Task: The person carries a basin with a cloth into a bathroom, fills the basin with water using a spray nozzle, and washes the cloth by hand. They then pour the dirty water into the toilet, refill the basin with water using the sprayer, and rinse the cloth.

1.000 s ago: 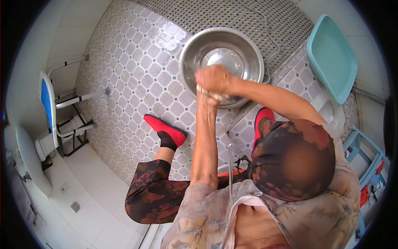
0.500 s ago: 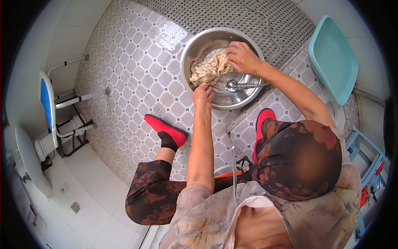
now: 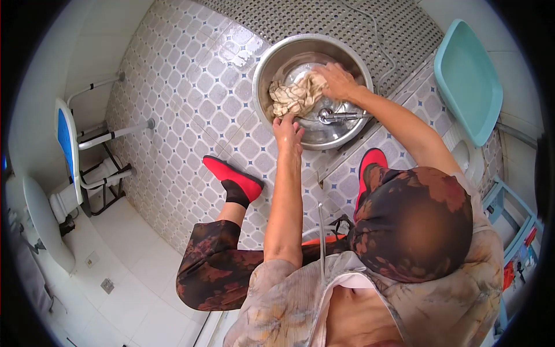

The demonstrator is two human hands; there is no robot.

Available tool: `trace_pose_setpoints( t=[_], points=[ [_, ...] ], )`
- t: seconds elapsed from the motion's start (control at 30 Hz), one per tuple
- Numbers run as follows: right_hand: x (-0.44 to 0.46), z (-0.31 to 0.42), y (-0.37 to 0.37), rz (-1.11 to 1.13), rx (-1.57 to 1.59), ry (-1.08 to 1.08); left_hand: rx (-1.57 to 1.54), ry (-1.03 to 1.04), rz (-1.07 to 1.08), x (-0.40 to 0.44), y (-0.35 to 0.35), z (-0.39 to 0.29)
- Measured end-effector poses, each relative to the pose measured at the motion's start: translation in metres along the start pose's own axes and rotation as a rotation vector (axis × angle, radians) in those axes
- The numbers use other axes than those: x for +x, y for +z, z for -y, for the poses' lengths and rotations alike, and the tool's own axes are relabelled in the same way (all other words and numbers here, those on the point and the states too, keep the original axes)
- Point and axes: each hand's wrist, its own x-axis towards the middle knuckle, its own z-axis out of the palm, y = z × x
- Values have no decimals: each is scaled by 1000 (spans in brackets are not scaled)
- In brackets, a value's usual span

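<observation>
A bunched, wet-looking cloth [image 3: 293,98], off-white with brownish stripes, lies in a round steel basin [image 3: 263,63] on the tiled floor. My left hand [image 3: 287,134] reaches over the near rim, fingers loosely apart, the tips at the cloth's lower edge. At the cloth's right end is my right hand [image 3: 340,84], smeared by motion; whether its fingers grip the fabric cannot be made out. A chrome shower head or tap fitting [image 3: 341,116] reaches into the basin from the right, just below my right hand.
A perforated grey mat [image 3: 312,17] with a thin hose lies behind the basin. To the right, a turquoise tub [image 3: 468,81] leans against the wall. A blue-backed folding seat [image 3: 66,144] stands left. My red shoes [image 3: 234,179] flank the near floor.
My right hand has shifted slightly right and down, its fingers now blurred. The cloth's right end has moved a little with it. My left hand stays by the near rim.
</observation>
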Motion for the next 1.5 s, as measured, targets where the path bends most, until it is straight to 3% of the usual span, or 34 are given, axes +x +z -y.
trace_pose_setpoints(
  t=[0.07,0.13,0.17,0.2,0.27,0.33,0.37,0.43,0.47,0.5,0.53,0.57,0.63,0.73,0.77,0.87,0.9,0.93,1.0,1.07,1.1,1.13,1.17,1.2,1.27,1.33,1.4,1.43,1.5],
  points=[
    [2,-2,-1,-36,56,29,-45,9,-1,1,1,2],
    [9,-7,6,-76,253,-73,-91,-22,9,1,6,0],
    [11,-7,11,-52,512,-67,-139,-57,13,0,8,-1],
    [11,5,3,-54,509,-68,-141,-56,16,4,7,-3],
    [3,41,-24,258,1061,-32,-183,-148,263,16,-2,-7],
    [-9,77,-39,307,1029,-71,-181,-207,179,13,5,-17],
    [-17,96,-43,353,994,-115,-272,-166,377,34,-3,-11],
    [-36,130,-48,198,843,-273,-571,1,868,67,-21,5],
    [-45,144,-49,196,842,-273,-381,-23,651,67,-19,6],
    [-54,156,-51,91,640,-374,-379,-23,652,58,-14,0],
    [-58,164,-51,-14,434,-471,-457,131,745,44,-8,0],
    [-59,169,-49,-15,435,-470,-534,285,834,23,-6,8],
    [-59,176,-42,-269,125,-578,-688,599,1004,-9,9,16],
    [-33,161,-32,-212,86,-460,-918,1100,1231,-16,57,0],
    [-20,152,-34,-103,117,-361,-918,1098,1231,-21,53,-2],
    [14,106,-27,-124,-123,-452,-627,-53,470,-21,32,-18],
    [16,94,-28,-126,-125,-451,-612,-60,813,20,12,-3],
    [12,84,-25,-142,-54,-327,-609,-61,802,9,16,-7],
    [21,58,-26,-159,8,-222,-480,-15,366,-6,36,-13],
    [21,29,-19,-67,-172,-114,-563,33,375,-2,23,-9],
    [21,16,-16,-68,-171,-116,-477,67,276,-10,22,-16],
    [19,5,-13,-148,-113,-22,-395,103,171,-12,18,-21],
    [16,-1,-5,-227,-54,84,-300,110,273,-3,7,-17],
    [11,2,-2,-229,-54,91,-295,107,277,0,6,-15],
    [0,11,4,-8,-239,22,-88,-16,111,2,9,-11],
    [1,13,10,-105,-205,53,-65,-47,101,13,8,-1],
    [3,12,2,22,303,259,-175,-116,127,22,6,5],
    [4,17,-4,-17,565,165,-174,-117,128,15,10,-1],
    [-5,44,-19,38,626,78,-273,-216,74,5,19,-14]
  ],
)
